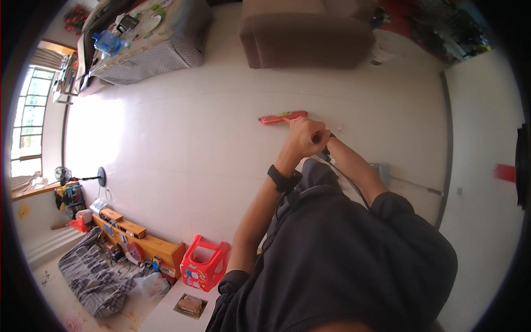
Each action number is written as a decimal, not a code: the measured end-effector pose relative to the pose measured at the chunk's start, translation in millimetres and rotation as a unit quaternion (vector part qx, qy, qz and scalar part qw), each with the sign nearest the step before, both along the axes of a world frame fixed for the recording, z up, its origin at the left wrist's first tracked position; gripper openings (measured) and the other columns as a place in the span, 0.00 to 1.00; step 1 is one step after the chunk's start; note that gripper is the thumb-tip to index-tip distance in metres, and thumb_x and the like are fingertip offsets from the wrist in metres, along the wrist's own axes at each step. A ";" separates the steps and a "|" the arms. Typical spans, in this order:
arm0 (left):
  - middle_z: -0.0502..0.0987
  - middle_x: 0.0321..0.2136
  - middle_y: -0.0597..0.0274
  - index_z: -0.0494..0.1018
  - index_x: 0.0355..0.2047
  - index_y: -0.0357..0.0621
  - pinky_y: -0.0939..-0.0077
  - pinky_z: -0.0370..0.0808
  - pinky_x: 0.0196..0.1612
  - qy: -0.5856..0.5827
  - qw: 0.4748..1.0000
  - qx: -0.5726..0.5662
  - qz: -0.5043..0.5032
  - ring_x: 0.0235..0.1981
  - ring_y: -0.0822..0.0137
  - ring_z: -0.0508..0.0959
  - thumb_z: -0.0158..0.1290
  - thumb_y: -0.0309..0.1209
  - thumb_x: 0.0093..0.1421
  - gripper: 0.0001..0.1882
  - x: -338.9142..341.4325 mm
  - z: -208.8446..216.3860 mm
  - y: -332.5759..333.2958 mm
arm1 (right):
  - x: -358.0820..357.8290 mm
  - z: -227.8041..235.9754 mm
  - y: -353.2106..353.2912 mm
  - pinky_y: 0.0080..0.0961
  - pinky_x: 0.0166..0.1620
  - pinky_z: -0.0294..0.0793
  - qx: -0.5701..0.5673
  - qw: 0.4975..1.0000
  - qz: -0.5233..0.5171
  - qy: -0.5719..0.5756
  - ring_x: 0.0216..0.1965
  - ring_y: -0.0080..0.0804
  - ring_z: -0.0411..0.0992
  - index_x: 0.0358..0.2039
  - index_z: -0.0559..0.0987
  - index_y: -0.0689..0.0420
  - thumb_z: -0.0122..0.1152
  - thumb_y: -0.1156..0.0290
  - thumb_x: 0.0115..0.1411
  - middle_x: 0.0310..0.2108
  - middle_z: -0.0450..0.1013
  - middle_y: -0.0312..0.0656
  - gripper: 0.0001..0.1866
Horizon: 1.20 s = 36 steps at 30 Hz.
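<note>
My left hand (306,136), with a dark watch on its wrist, is closed around the upper end of a broom handle (316,138). The handle points up towards me, so its round tip shows above the fist. Beyond that hand the broom's red head (281,118), with a yellow-green patch, rests on the pale floor. My right forearm (354,163) reaches in to the same spot. The right hand (330,143) is mostly behind the left one, and its fingers are hidden. Right of my right arm lies a greyish dustpan (381,170) with a long thin handle.
A brown sofa (310,41) and a cloth-covered table (149,55) stand at the far side. A red plastic stool (206,263) is at lower left, beside an orange wooden cabinet (160,247) with clutter. A fan (101,176) stands left; a white wall (481,138) rises at right.
</note>
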State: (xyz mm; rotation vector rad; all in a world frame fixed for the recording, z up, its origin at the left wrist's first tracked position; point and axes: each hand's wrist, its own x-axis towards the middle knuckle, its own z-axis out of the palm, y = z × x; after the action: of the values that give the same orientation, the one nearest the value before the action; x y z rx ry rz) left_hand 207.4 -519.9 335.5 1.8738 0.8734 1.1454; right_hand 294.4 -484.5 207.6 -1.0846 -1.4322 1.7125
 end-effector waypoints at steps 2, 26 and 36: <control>0.66 0.12 0.51 0.64 0.13 0.38 0.65 0.61 0.18 0.064 0.998 0.007 -0.009 0.13 0.51 0.66 0.56 0.26 0.45 0.12 -4.8 26.9 -54.7 | -7.1 2.7 -71.3 0.22 0.25 0.60 0.053 0.998 -0.008 -0.042 0.21 0.20 0.61 0.19 0.69 0.57 0.52 0.69 0.52 0.17 0.63 0.31 0.08; 0.58 0.10 0.60 0.65 0.16 0.33 0.71 0.58 0.20 0.010 0.979 -0.120 -0.164 0.16 0.72 0.57 0.57 0.30 0.52 0.16 101.5 99.5 -183.9 | 137.4 47.9 -232.1 0.21 0.27 0.61 0.148 0.972 -0.119 -0.140 0.22 0.19 0.60 0.21 0.68 0.56 0.50 0.67 0.55 0.20 0.63 0.31 0.09; 0.62 0.10 0.61 0.65 0.14 0.36 0.73 0.58 0.20 -0.019 0.974 -0.088 -0.208 0.15 0.69 0.61 0.56 0.27 0.52 0.14 205.9 79.9 -149.3 | 268.5 26.9 -190.1 0.21 0.28 0.61 0.165 0.969 -0.150 -0.106 0.23 0.19 0.59 0.21 0.68 0.56 0.49 0.67 0.56 0.21 0.63 0.31 0.09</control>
State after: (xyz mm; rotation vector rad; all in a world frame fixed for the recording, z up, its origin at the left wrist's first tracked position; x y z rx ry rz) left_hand 413.3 -669.2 415.4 1.7727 0.5069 0.8134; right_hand 562.9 -674.6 234.5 -1.2484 -1.5252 1.1278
